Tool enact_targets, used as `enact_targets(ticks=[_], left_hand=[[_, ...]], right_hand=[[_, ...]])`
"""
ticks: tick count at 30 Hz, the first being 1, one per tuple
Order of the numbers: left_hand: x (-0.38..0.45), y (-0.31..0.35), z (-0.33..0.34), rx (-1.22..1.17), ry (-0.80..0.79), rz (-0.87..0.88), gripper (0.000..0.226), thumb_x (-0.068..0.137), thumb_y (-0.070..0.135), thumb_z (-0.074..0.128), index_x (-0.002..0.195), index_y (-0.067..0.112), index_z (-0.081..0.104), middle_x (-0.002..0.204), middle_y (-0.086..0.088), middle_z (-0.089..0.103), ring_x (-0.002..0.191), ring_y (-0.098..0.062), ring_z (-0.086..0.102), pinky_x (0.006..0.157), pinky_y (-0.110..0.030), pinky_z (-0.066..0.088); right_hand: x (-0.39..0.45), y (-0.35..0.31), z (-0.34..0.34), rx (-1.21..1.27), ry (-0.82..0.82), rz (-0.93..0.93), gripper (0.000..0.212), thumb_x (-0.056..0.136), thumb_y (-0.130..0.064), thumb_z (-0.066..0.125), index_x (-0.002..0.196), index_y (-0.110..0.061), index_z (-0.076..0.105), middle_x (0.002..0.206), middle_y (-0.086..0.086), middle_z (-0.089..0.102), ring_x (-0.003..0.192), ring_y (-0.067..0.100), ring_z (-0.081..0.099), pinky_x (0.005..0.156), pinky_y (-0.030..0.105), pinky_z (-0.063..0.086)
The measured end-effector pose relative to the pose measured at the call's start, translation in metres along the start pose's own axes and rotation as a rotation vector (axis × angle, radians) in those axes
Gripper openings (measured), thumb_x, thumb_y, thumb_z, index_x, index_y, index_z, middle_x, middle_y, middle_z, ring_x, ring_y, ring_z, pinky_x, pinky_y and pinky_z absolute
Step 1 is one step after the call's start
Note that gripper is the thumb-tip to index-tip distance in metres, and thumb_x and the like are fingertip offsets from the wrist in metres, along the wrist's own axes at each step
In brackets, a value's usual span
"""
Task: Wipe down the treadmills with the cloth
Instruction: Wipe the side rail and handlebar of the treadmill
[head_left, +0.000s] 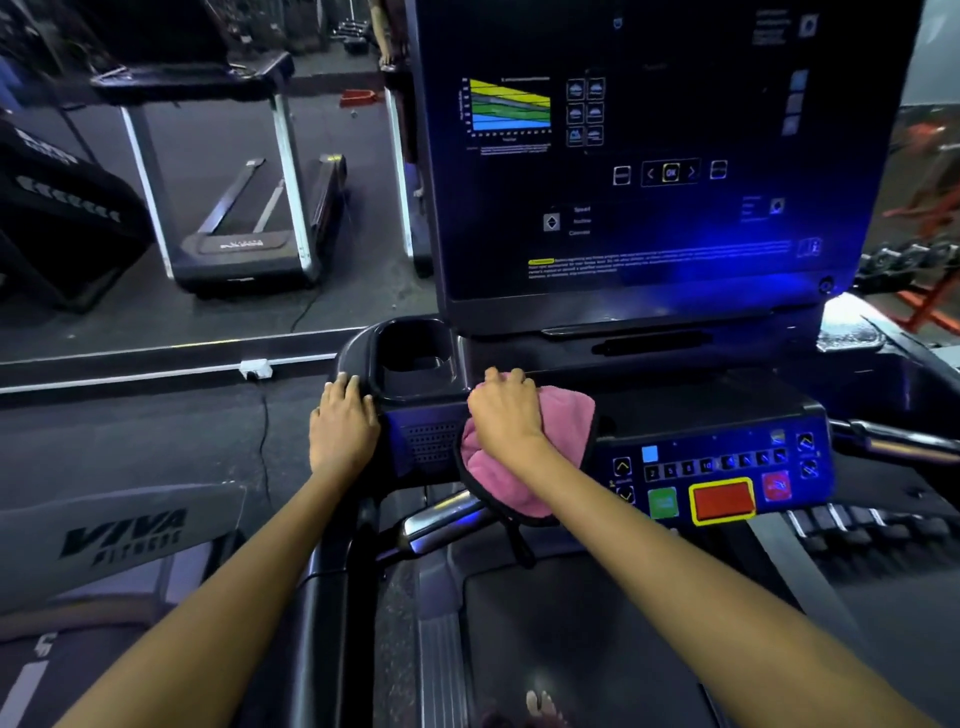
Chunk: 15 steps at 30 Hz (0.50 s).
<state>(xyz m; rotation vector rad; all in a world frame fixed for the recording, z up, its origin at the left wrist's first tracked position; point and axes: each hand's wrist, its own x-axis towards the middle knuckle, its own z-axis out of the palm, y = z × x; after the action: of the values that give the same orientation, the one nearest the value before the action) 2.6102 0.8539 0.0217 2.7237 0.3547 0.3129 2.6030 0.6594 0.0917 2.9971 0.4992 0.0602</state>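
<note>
1. A pink cloth with dark trim is pressed onto the treadmill console, pretty much dead centre of the view, draped over the console's front edge, with its lower half hanging down toward 6 o'clock.
2. The right hand is laid on top of the cloth with fingers curled over the bunched fabric, so it's clamped on the cloth; the fingertips are pointed toward 12 o'clock.
3. The left hand is rested at roughly 9 o'clock from the cloth, on the console's left corner. Its fingers are bent over the rounded edge just beside the cup holder; nothing else is held by it.
4. The cup holder is found between the two hands, slightly up toward 12 o'clock.
5. The button panel is seen at about 4 o'clock from the cloth: a green button, a big red button framed in yellow, and a row of small numbered keys above them.
6. The tall display screen is stood at 12 o'clock, lit blue, with a coloured chart shown upper left.
7. Another treadmill is spotted at 10 o'clock, well apart, across the dark floor.
</note>
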Motion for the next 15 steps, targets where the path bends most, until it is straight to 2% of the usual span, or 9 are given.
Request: enact_targets(ticks=[2,7,10,15], left_hand=[[0.001,0.000,0.001,-0.007,-0.001,-0.012,0.043,0.098,0.016,0.036,0.139,0.002,0.038,0.149,-0.015,0.033,0.138,-0.031,0.027,0.108,-0.047,0.028],[0.001,0.000,0.000,-0.059,0.008,-0.026,0.045,0.095,0.009,0.038,0.139,0.002,0.039,0.150,-0.014,0.032,0.140,-0.029,0.025,0.109,-0.045,0.025],[0.001,-0.004,-0.001,-0.142,0.018,-0.020,0.043,0.093,0.010,0.044,0.136,0.002,0.043,0.148,-0.013,0.035,0.138,-0.028,0.030,0.110,-0.044,0.026],[-0.001,-0.006,-0.002,-0.173,0.057,0.009,0.043,0.090,0.001,0.040,0.132,-0.001,0.048,0.145,-0.016,0.040,0.135,-0.030,0.034,0.110,-0.042,0.027]], right_hand=[[0.003,-0.013,0.004,0.026,0.016,-0.046,0.029,0.092,-0.006,0.044,0.117,-0.004,0.059,0.123,0.013,0.051,0.109,0.035,0.049,0.089,0.039,0.042],[0.011,-0.054,0.017,0.073,0.075,-0.186,0.039,0.092,-0.005,0.042,0.131,-0.003,0.044,0.128,0.015,0.044,0.112,0.035,0.045,0.089,0.037,0.042],[0.014,-0.083,0.024,0.110,0.098,-0.320,0.037,0.091,-0.011,0.047,0.127,-0.009,0.051,0.130,0.007,0.043,0.117,0.031,0.042,0.092,0.036,0.039],[0.013,-0.065,0.025,0.047,0.135,-0.323,0.035,0.095,-0.016,0.041,0.130,-0.016,0.047,0.130,0.002,0.042,0.117,0.027,0.041,0.085,0.037,0.040]])
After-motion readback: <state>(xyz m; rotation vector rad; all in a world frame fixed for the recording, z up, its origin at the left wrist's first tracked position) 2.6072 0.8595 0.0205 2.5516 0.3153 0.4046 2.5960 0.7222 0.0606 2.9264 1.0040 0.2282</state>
